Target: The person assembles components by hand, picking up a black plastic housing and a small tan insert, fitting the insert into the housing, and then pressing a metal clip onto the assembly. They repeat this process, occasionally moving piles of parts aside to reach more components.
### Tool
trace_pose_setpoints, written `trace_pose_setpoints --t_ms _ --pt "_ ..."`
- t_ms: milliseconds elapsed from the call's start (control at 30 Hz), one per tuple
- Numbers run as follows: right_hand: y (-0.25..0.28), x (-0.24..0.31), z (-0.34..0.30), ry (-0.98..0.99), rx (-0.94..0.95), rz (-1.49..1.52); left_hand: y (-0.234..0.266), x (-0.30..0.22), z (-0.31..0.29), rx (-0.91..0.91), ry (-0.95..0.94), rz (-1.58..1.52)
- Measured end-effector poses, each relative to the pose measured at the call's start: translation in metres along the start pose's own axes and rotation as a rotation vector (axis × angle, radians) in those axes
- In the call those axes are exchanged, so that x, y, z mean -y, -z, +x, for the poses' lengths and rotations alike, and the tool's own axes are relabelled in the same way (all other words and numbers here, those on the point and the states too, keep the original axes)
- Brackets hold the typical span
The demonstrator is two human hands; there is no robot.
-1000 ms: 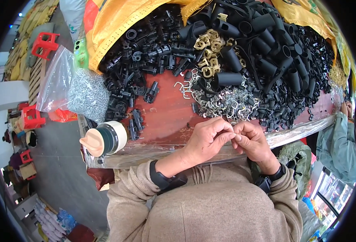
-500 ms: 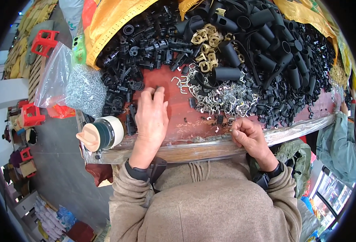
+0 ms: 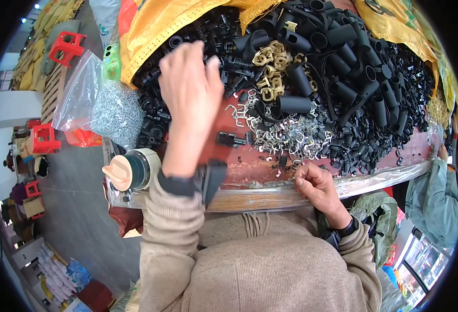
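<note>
My left hand (image 3: 191,91) is stretched out over the pile of black plastic fittings (image 3: 221,31) at the far left of the table. Motion smears its fingers, and whether anything is between them is hidden. On the red tabletop, to the right of that forearm, lies a single black fitting (image 3: 231,139), with a small black block (image 3: 248,138) beside it. At the table's near edge rests my right hand (image 3: 317,188), its fingers curled in and the thumb against them. What it holds, if anything, does not show. White and silver metal hooks (image 3: 270,138) lie scattered beyond it.
Black tubes (image 3: 340,62) and tan plastic clips (image 3: 275,57) are heaped at the back. A lidded jar (image 3: 130,170) stands at the left corner, near a clear bag of small metal pieces (image 3: 115,112). Another person's sleeve (image 3: 434,200) shows at the right.
My left hand has moved away from me, from the bare tabletop to over the black pile. A black fitting now lies where the tabletop was bare. My right hand has barely moved.
</note>
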State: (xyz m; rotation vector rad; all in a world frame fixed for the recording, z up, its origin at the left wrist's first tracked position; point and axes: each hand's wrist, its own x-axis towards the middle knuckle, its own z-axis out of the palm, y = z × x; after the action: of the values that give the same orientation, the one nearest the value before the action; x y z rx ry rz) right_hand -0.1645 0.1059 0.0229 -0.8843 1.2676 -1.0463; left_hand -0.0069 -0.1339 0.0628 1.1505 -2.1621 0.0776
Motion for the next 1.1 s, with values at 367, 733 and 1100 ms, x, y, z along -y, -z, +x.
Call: trace_pose_setpoints --t_ms 367,733,1100 --pt "0.018 0.0 0.007 -0.034 0.056 0.139 -0.042 0.045 0.053 0.471 0.314 0.428" --pt "0.018 -0.006 0.008 0.004 0.101 0.131 -0.035 0.023 -0.017 0.478 0.336 0.172" --pt "0.012 -0.008 0.009 0.059 0.053 0.097 0.021 0.006 -0.031 0.193 0.233 -0.298"
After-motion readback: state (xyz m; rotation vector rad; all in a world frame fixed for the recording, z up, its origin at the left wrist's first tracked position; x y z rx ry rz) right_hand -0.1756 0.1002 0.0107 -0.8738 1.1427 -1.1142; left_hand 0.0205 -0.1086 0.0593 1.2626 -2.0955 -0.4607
